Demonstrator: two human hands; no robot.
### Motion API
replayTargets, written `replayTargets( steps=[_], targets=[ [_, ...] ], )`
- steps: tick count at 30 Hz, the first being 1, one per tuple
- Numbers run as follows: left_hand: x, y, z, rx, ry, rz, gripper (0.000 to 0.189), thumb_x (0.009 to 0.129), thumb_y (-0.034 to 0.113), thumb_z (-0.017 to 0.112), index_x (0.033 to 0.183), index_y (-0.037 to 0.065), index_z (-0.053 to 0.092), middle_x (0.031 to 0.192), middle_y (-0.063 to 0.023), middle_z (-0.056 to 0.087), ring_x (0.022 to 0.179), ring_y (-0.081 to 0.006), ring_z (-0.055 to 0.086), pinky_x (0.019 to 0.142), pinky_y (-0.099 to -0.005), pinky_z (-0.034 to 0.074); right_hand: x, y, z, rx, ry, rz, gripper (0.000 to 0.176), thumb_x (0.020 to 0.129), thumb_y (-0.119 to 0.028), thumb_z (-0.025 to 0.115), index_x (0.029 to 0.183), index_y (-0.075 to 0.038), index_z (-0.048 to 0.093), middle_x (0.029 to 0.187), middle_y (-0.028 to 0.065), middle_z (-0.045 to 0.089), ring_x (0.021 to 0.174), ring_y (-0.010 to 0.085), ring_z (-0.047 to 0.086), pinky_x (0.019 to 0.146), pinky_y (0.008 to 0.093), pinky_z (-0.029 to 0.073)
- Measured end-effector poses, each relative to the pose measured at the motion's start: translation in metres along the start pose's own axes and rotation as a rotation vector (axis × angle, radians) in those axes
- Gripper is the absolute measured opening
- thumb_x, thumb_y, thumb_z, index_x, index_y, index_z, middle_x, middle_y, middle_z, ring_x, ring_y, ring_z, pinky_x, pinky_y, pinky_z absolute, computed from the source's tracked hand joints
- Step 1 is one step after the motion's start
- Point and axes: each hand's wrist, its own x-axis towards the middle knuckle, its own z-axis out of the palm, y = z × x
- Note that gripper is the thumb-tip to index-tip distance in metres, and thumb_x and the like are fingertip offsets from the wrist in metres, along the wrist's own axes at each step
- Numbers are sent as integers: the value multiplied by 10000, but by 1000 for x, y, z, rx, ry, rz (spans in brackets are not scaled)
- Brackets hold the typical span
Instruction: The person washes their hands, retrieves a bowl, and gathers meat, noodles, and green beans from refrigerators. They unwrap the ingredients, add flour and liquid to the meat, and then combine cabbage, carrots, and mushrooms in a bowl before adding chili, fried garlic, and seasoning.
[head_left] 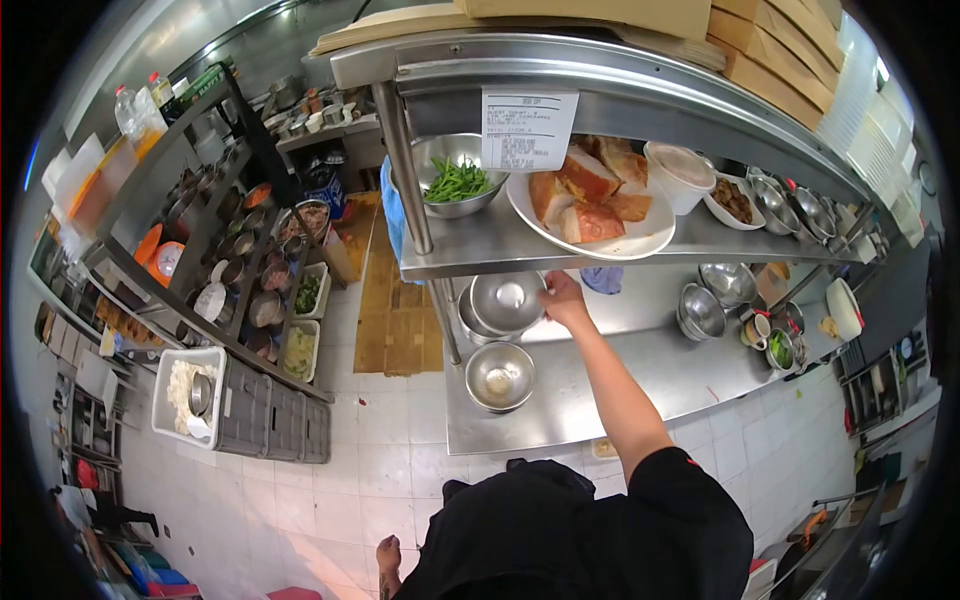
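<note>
the right hand [565,300] is clamped on the rim of the tilted bowl [505,300], which sits on the desk [640,375] under the shelf [480,248] at twelve o'clock, so it is best drawn out low and level, while the left hand [388,555] hangs at seven o'clock, grip unclear.

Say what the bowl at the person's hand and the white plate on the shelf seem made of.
Round silver bowl at the right hand: likely stainless steel, with bright mirror-like glints. Round white plate: probably glazed ceramic or melamine, smooth and glossy.

Black short-sleeved shirt [600,540], small red sleeve mark [689,461], ungloved right hand [565,300]
</note>
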Motion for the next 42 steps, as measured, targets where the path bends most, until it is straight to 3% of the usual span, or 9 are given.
replayTargets(
  steps=[2, 6, 9, 11, 14, 27, 37, 39, 42],
  targets=[
    [2, 0, 6, 37, -77, -25, 422, 912, 323, 622, 1155, -15, 693, 1039, -203, 726, 988, -286, 699, 874, -371, 533, -29, 2, -17, 567, -418, 475, 179, 795, -74, 701, 881, 15, 573, 730, 130, 635, 542, 249, 660, 497, 387, 565],
    [-26, 55, 9, 208, -257, -21, 418, 901, 331, 638, 1156, 6, 697, 1083, -178, 726, 1037, -276, 690, 918, -370, 524, -55, 9, -14, 667, -646, 464, 178, 817, -67, 702, 874, 15, 554, 693, 84, 612, 444, 170, 610, 388, 311, 518],
    [-29, 70, 15, 211, -307, -8, 446, 890, 330, 644, 1172, -13, 681, 1102, -193, 717, 1065, -283, 681, 936, -370, 520, -33, 24, 8, 536, -503, 547, 231, 815, -150, 745, 905, 9, 603, 735, 106, 643, 558, 228, 662, 534, 357, 580],
    [-29, 81, 21, 157, -244, 11, 458, 893, 332, 637, 1186, -18, 672, 1110, -195, 714, 1072, -286, 678, 937, -372, 521, -12, 40, 44, 30, -24, 74, 304, 801, -264, 770, 953, -23, 663, 839, 136, 688, 795, 301, 697, 775, 386, 580],
    [-10, 51, 33, 232, -275, 200, 447, 901, 338, 626, 1183, -6, 676, 1122, -198, 709, 1084, -297, 674, 941, -377, 519, 10, 36, 81, -47, -187, 195, 255, 821, -239, 716, 998, -57, 705, 954, 158, 705, 998, 341, 658, 931, 395, 516],
    [43, -36, -40, 396, -429, 194, 388, 972, 316, 482, 1113, 15, 684, 1034, -175, 711, 964, -332, 673, 841, -425, 523, 35, -16, 67, -517, -252, 52, 181, 864, -136, 582, 812, -63, 740, 872, 162, 729, 922, 348, 687, 803, 490, 539],
    [84, 55, -124, 346, -372, -72, 279, 926, 232, 569, 1067, 31, 701, 855, -124, 702, 682, -247, 667, 577, -395, 531, -46, -18, 57, 231, 247, -44, 168, 781, 24, 591, 938, -17, 632, 909, 158, 643, 831, 342, 648, 719, 407, 520],
    [118, 57, -123, 1021, -474, 773, 235, 917, 170, 508, 1006, 45, 686, 925, -157, 711, 758, -324, 661, 678, -437, 533, -59, -15, 49, 307, 497, 256, 213, 786, 1, 575, 992, -4, 627, 937, 138, 646, 784, 247, 660, 698, 376, 517],
    [144, 55, -106, 403, -425, 294, 239, 934, 215, 521, 968, 44, 684, 851, -120, 700, 739, -253, 648, 689, -389, 518, -99, 21, 23, 441, 638, 647, 358, 778, -45, 586, 1134, -23, 572, 983, 178, 662, 763, 295, 681, 582, 408, 558]
  ],
)
